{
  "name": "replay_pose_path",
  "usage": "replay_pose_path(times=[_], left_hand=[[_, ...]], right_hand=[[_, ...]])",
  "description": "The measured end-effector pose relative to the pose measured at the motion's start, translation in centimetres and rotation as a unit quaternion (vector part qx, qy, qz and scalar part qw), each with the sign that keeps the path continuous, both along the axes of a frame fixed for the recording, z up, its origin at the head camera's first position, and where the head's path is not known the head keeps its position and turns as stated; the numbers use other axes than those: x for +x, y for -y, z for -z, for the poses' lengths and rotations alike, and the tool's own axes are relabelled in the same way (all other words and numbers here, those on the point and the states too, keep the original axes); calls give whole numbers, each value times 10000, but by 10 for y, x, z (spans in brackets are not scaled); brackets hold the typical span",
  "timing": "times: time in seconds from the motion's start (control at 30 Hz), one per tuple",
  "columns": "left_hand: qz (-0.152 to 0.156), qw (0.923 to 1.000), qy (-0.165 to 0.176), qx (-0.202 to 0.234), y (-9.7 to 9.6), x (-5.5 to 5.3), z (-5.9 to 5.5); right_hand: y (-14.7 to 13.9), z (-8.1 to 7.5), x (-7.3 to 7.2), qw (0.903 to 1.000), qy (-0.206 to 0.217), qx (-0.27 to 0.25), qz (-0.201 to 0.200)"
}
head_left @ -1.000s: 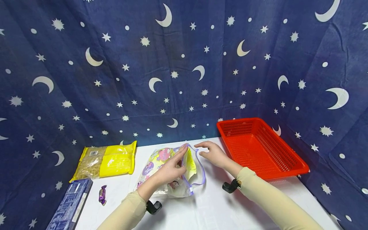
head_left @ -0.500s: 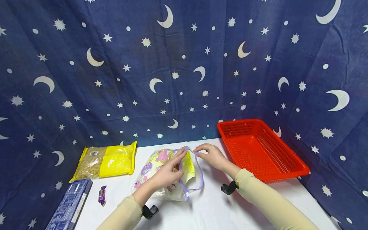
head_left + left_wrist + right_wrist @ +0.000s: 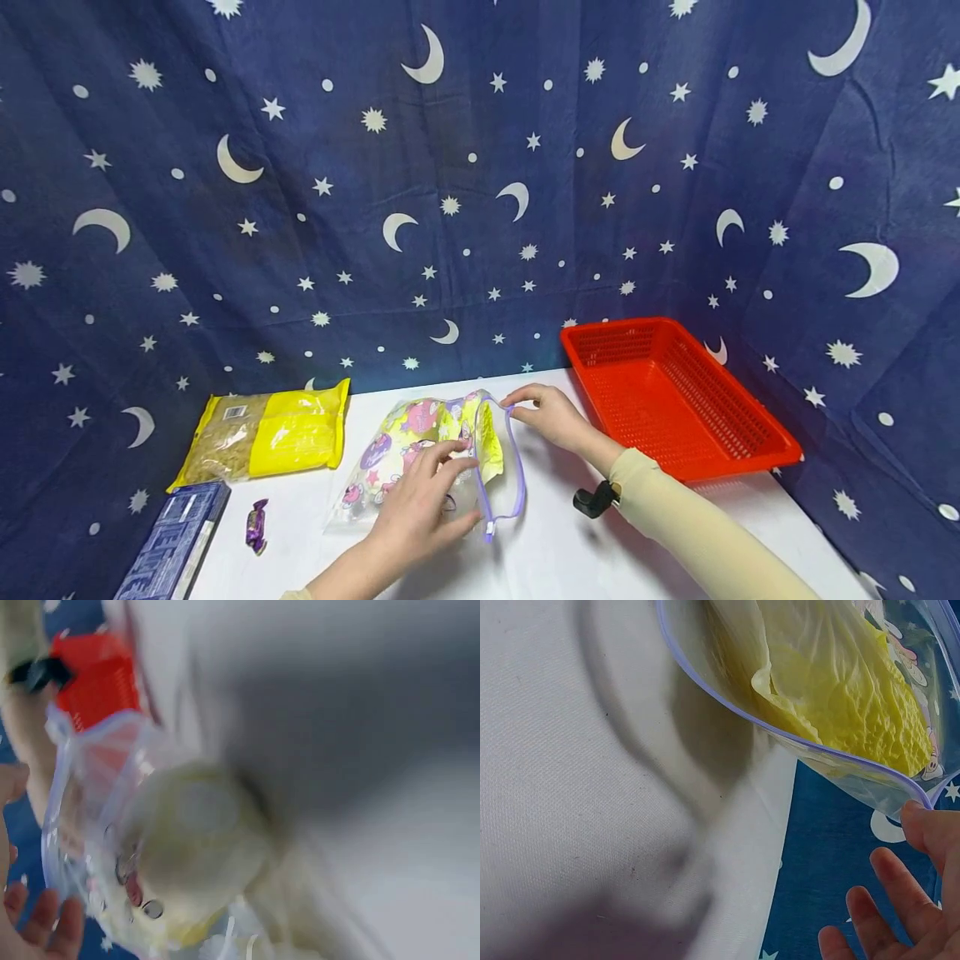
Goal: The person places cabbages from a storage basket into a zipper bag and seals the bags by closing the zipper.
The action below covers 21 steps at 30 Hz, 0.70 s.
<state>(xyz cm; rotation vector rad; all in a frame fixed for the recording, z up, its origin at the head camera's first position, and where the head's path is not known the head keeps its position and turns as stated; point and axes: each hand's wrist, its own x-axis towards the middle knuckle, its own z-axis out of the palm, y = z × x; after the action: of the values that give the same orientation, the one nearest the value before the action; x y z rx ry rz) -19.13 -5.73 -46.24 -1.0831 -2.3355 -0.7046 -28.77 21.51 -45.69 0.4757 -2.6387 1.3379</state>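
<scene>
A clear zip bag (image 3: pixel 372 454) with a pink, purple and yellow cartoon print lies mid-table, its purple-edged mouth gaping to the right. Inside is a napa cabbage (image 3: pixel 847 697), its crinkled yellow leaf tips toward the mouth. My right hand (image 3: pixel 553 419) pinches the far corner of that mouth between thumb and index finger, the other fingers spread. Over the near side of the bag is my left hand (image 3: pixel 422 504), fingers loosely bent and thumb apart, close to the zip edge. In the left wrist view, the cabbage's pale rounded end (image 3: pixel 206 817) shows blurred through the plastic.
A red plastic basket (image 3: pixel 678 400) stands at the back right. On the left lie a yellow bag of pasta (image 3: pixel 296 429), a purple-wrapped candy (image 3: pixel 257 527) and a blue box (image 3: pixel 168 542). A dark blue star-and-moon curtain (image 3: pixel 450 250) encloses the table (image 3: pixel 570 558).
My right hand has closed on the far corner of the bag's mouth. My left hand has come back from the opening to the bag's near side. The bag's mouth has shifted slightly left.
</scene>
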Motion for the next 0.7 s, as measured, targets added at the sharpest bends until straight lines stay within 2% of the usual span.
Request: replay_pose_path(times=[0.03,0.1,0.23,0.33,0.47,0.57,0.7], left_hand=[[48,9993,-364,-35,0,3,4],[197,9961,-847,-161,0,9,11],[333,9899,-1313,-415,-4,16,24],[273,9882,-1435,-457,-6,18,32],[212,9895,-1410,-219,-1,20,36],[217,9920,-1235,110,6,21,33],[222,9934,-866,724,15,21,21]], right_hand=[[0,0,0,10000,11,20,12],[0,0,0,10000,27,27,50],[-2,2,-2,9999,16,-124,94],[-2,4,-1,9995,57,-295,111],[0,4,-1,9994,147,-303,42],[1,1,-2,9996,110,-236,69],[-3,-7,-5,9991,18,-378,205]])
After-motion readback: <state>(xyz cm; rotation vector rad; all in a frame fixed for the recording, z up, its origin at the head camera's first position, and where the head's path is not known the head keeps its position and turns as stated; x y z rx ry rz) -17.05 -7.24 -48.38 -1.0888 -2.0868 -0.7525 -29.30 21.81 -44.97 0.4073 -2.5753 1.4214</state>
